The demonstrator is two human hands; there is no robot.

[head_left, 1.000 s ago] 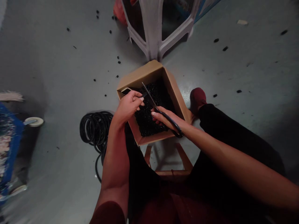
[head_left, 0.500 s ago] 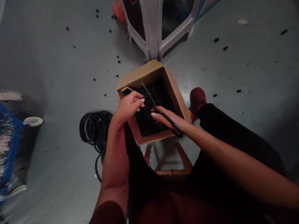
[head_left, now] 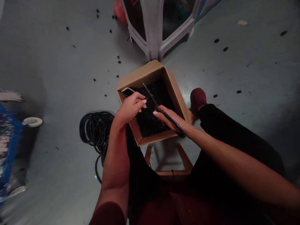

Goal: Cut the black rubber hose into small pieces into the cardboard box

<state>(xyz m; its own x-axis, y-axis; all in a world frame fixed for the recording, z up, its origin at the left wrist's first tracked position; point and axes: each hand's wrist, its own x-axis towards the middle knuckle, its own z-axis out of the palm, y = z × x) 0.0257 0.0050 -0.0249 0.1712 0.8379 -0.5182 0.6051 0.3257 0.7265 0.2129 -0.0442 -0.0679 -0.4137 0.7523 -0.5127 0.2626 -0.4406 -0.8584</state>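
Note:
My right hand (head_left: 165, 118) is closed round the handles of a pair of scissors (head_left: 161, 111), whose blades point up and to the left over the cardboard box (head_left: 177, 97). At the left side of the box my left hand (head_left: 136, 104) has its thumb and fingers pinched together. What sits between those fingers is too dark and small to name. Beneath both hands, the box holds a heap of small black pieces (head_left: 150, 123). A dark flat thing with a pale edge (head_left: 128, 91) leans inside the box's left corner.
A coil of black tubing (head_left: 96, 128) lies on the floor left of the box. A white plastic stool (head_left: 153, 31) stands behind it. Small black bits are scattered on the floor. A blue container (head_left: 9, 143) is at far left, beside a tape roll (head_left: 32, 122).
Both hands have shifted very slightly to the right, the scissors with the right one. The box and its heap look the same.

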